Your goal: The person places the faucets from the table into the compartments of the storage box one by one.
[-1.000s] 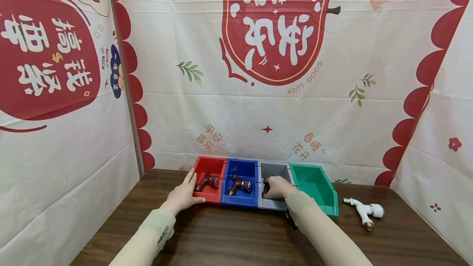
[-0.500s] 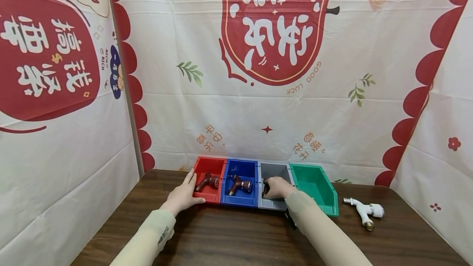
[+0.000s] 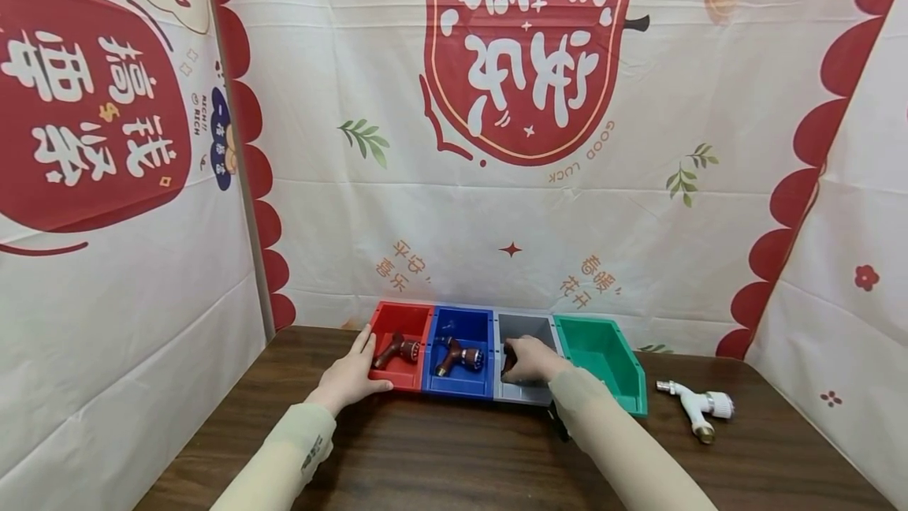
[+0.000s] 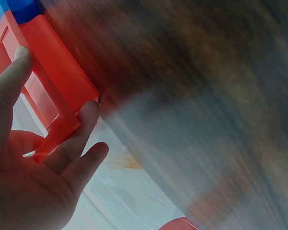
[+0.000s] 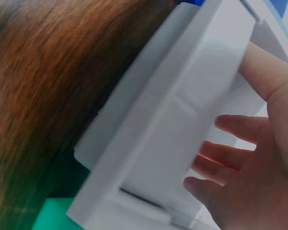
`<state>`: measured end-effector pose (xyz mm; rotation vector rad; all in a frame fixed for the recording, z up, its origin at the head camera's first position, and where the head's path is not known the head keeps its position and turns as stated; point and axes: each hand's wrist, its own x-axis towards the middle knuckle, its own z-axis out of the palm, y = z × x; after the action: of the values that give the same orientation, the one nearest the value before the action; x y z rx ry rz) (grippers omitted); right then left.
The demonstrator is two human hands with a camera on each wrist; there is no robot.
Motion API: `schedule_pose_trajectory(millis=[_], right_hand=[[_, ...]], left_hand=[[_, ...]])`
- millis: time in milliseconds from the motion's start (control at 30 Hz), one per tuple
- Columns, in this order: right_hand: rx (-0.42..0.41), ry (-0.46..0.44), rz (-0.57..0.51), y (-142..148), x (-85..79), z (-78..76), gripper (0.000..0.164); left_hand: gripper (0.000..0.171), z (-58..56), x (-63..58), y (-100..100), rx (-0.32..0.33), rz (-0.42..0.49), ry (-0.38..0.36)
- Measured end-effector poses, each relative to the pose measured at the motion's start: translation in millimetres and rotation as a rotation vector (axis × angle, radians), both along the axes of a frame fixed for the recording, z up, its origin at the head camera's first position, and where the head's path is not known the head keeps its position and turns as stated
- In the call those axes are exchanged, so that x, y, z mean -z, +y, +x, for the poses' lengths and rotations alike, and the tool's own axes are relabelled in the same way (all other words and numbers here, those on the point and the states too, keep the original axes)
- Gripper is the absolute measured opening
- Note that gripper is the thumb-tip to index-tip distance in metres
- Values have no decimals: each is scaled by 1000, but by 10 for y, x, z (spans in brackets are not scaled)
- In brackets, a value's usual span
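My left hand point(image 3: 347, 377) rests on the left end of the red bin point(image 3: 403, 313), fingers along its side and thumb at its front lip. In the left wrist view, the thumb point(image 4: 17, 69) lies over that lip. A brown tap point(image 3: 397, 349) lies in the red bin and another brown tap point(image 3: 454, 355) in the blue bin point(image 3: 463, 318). Reaching down into the grey bin point(image 3: 526, 325), my right hand point(image 3: 534, 359) is beside a dark brown piece point(image 3: 507, 359), mostly hidden. The right wrist view shows bent, spread fingers point(image 5: 235, 127); I cannot tell whether they hold the piece.
A green bin point(image 3: 603, 353) ends the row on the right. Past it, a white tap point(image 3: 701, 407) with a brass-coloured end lies on the dark wooden table point(image 3: 440, 448). Printed cloth point(image 3: 397, 211) hangs behind the bins and at both sides.
The head view has shifted very slightly. Both hands, the bins and the taps keep the same places.
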<state>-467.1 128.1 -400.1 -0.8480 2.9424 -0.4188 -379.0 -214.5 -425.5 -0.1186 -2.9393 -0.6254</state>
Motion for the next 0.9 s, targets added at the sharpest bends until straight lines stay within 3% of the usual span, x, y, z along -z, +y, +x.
schedule_pose_trajectory(millis=[67, 133, 500, 900], right_hand=[[30, -25, -18, 10, -52, 43, 69], [52, -38, -43, 20, -102, 82, 77], [52, 13, -126, 52, -258, 242, 68], [36, 109, -139, 265, -274, 438, 63]], left_hand=[[102, -1, -4, 4, 1, -1, 3], [102, 0, -5, 5, 1, -1, 5], [102, -11, 11, -2, 3, -1, -6], [103, -23, 3, -11, 1, -11, -14]])
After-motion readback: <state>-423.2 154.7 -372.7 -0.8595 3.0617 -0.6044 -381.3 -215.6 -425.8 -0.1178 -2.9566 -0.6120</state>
